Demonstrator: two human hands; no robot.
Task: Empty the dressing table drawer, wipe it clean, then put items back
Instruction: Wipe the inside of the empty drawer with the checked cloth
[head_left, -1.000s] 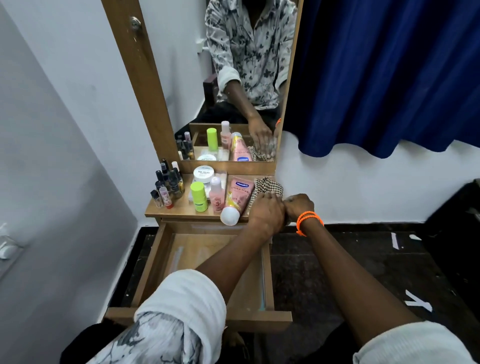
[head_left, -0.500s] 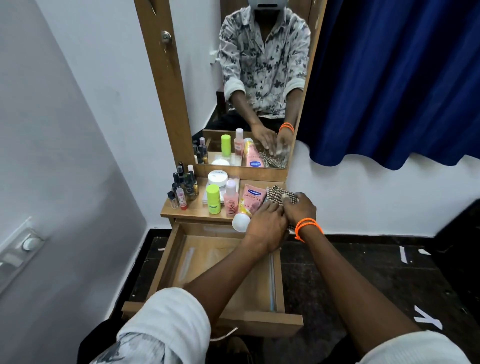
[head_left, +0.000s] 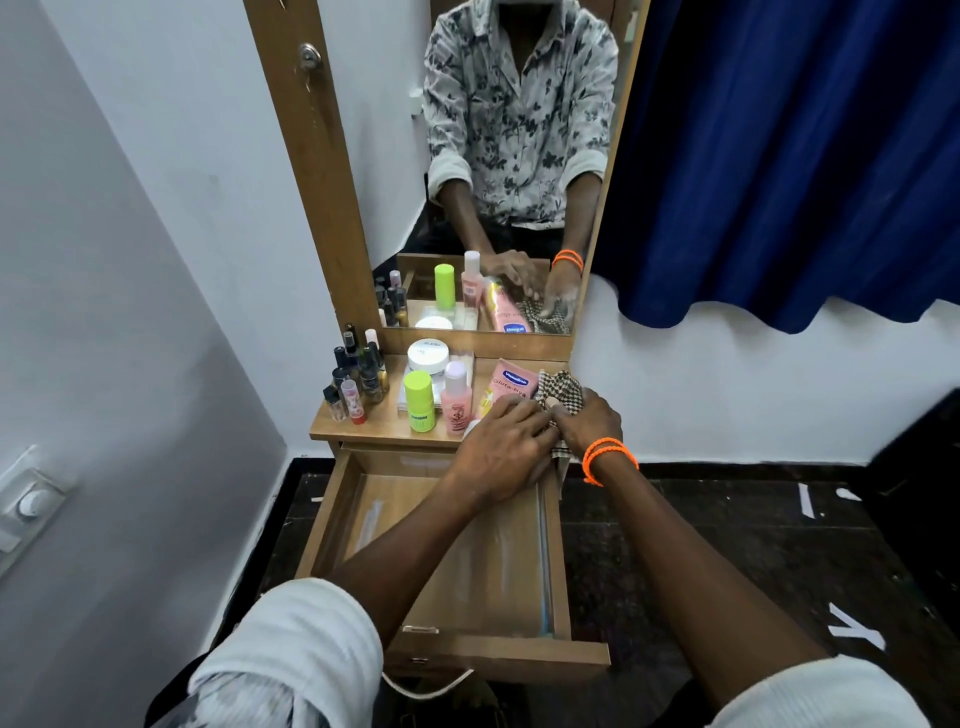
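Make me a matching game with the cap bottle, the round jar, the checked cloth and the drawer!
Things:
1. cap bottle
2. round jar
3. checked cloth
4. drawer

Descriptions:
A. under both hands
B. pulled open
C. bright green
D. white, near the mirror

Pairs: 1-C, 2-D, 3-A, 4-B

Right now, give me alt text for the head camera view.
Both hands, left hand and right hand, rest on a checked cloth on the wooden dressing table top, beside bottles and a pink lotion tube. Below, the open wooden drawer looks nearly empty.
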